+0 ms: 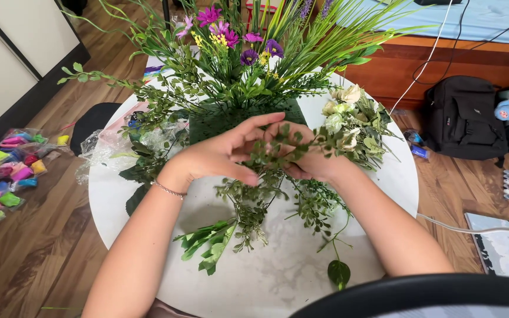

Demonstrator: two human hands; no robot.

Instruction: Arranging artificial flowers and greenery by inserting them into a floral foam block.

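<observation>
Wooden floor surrounds the round white table (266,282), where left hand (219,154) and right hand (312,160) both pinch a leafy green sprig (272,154) before the foam-block arrangement (231,82), probably being readied for insertion.

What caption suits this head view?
Two hands, left hand and right hand, hold a leafy green sprig before a flower arrangement.

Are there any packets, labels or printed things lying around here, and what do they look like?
Small packets: floor, far left; clear wraps with pink, green, yellow, blue lumps.
Clear wrapper: table's left edge; crumpled, see-through.
Printed sheet: floor, lower right; flat, pale blue-grey picture, dark border.
No screens in view.
</observation>
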